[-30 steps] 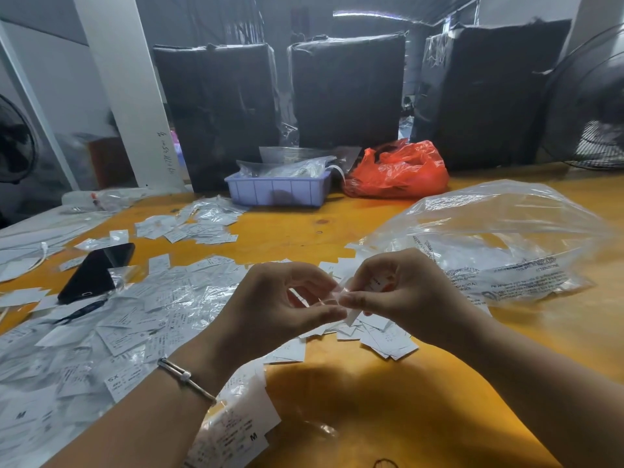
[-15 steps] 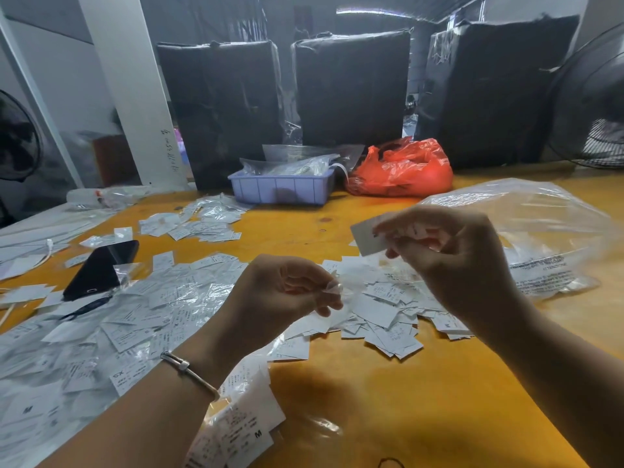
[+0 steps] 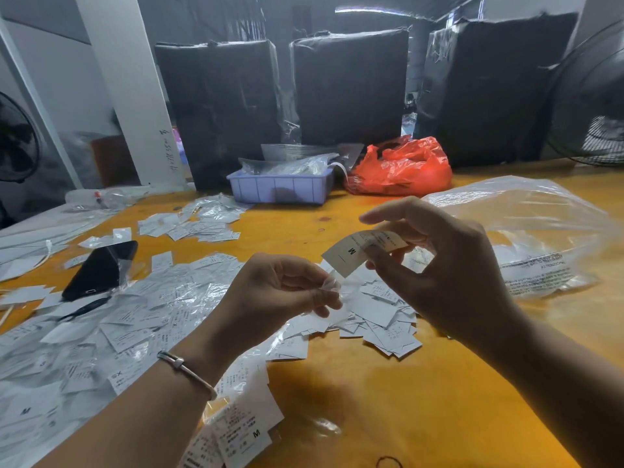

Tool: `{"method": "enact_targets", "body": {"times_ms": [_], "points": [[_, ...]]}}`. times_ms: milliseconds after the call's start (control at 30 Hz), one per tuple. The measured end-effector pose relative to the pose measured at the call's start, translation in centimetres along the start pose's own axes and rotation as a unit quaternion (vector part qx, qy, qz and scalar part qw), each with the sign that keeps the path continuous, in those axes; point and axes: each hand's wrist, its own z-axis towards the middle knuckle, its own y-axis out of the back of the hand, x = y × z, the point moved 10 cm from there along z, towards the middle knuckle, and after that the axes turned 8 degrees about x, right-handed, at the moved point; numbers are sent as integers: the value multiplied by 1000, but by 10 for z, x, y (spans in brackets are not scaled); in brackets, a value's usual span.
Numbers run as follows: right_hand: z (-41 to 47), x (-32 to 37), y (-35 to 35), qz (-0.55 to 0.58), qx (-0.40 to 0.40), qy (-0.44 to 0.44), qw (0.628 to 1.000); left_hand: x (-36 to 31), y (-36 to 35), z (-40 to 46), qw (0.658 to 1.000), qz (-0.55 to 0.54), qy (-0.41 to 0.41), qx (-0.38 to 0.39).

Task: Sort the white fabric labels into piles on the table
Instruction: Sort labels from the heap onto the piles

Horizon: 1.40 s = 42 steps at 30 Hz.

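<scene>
My right hand (image 3: 442, 265) pinches a white fabric label marked M (image 3: 351, 253) between thumb and fingers, raised above the yellow table (image 3: 388, 393). Just left of and below it, my left hand (image 3: 280, 292) pinches a small clear plastic sleeve (image 3: 332, 286). Under both hands lies a small pile of white labels (image 3: 381, 319). A broad spread of labels and clear sleeves (image 3: 101, 332) covers the table's left side. Another pile of labels (image 3: 202, 224) lies farther back. A bundle of labels marked M (image 3: 243, 434) sits near my left forearm.
A black phone (image 3: 101, 268) lies among the labels at left. A large clear plastic bag (image 3: 526, 238) lies at right. At the back stand a lilac tray (image 3: 280, 187), a red plastic bag (image 3: 401, 170) and black wrapped bales (image 3: 347, 86). Fans stand at both edges.
My hands have pulled apart: the right hand drew the label out of the sleeve and lifted it up and right, turning its M side towards me. The left hand kept the empty sleeve.
</scene>
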Motion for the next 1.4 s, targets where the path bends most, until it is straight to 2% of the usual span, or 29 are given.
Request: {"method": "enact_targets", "body": {"times_ms": [167,500,767,1167,1400], "points": [[-2,8,1,-69,-7,32,997,2,0,0,1000,5,1,6],[-1,0,4,-33,-17,11,999,4,3,-1,1000,4,6,3],[0,-9,-13,-15,63,-15,998,5,3,-1,1000,-9,8,-1],[0,-44,-17,174,72,-113,976,13,1,1,999,19,29,15],[-4,-41,-34,151,133,-106,974,9,-4,1,999,-3,27,27]]}}
